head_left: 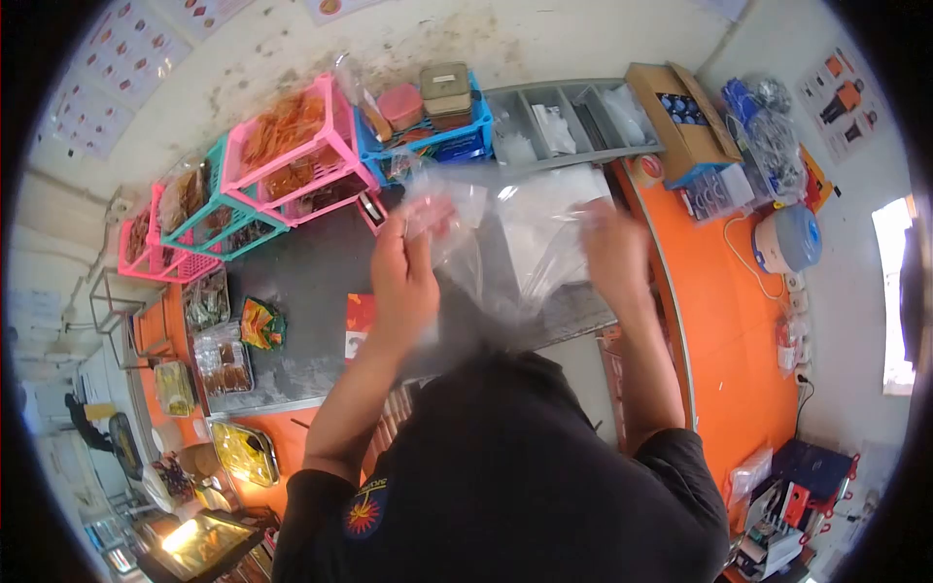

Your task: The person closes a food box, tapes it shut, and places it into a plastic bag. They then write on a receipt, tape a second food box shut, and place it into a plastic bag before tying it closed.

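A clear plastic bag point(466, 262) is stretched between my two hands above the dark worktop. My left hand point(406, 277) is closed on its left side, where a small piece with pink-red print point(431, 216) shows by the fingertips. On the opposite side, my right hand point(618, 253) is smeared by motion, its fingers closed at the bag's edge. Behind the bag lies a stack of white sheets or bags point(554, 209). A red and white card or packet point(359, 321) lies on the worktop just left of my left forearm.
Pink baskets point(292, 180) of packaged food, a teal basket point(224, 209), a blue basket point(428, 141) and a grey divided tray point(573, 121) line the back. An open cardboard box point(685, 126) stands right of them. Packaged trays point(224, 360) and a green-orange packet point(262, 324) sit left.
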Motion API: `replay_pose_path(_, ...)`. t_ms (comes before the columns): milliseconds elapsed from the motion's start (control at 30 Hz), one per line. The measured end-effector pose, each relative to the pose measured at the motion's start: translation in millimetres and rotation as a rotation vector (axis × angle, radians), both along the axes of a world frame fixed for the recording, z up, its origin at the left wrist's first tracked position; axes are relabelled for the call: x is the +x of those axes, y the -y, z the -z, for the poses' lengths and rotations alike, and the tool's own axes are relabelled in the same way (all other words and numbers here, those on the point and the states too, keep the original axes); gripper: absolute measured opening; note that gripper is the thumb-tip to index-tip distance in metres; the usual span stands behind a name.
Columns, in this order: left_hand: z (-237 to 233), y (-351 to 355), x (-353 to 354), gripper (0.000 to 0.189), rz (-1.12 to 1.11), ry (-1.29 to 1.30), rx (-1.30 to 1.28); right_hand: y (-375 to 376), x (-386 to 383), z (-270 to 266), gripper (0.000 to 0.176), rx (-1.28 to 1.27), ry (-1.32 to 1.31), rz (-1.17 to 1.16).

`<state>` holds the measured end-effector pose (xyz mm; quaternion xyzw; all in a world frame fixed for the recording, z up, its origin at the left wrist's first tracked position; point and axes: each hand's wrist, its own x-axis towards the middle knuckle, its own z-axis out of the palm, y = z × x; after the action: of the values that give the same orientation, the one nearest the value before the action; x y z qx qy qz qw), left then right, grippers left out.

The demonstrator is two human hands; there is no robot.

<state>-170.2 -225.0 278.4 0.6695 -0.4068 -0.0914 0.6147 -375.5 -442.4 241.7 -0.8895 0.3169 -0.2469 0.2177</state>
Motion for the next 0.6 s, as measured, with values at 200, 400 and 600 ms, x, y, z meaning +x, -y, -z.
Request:
replay_pose_path(200, 24, -32, 4, 0.04, -0.014, 0.769, 0.478, -28, -12, 6, 0.02, 0.458, 0.606, 0.05)
replay_pose_path(400, 128, -104, -3, 0.032, 0.381, 0.248, 0.806, -41, -64, 89, 0.016, 0.344, -0.227, -0.072)
replay_pose_path(600, 119, -101, 10, 0.03, 0.269, -1.394, -0.124, -44, -69, 103, 0.021, 1.062, 0.116, -0.101)
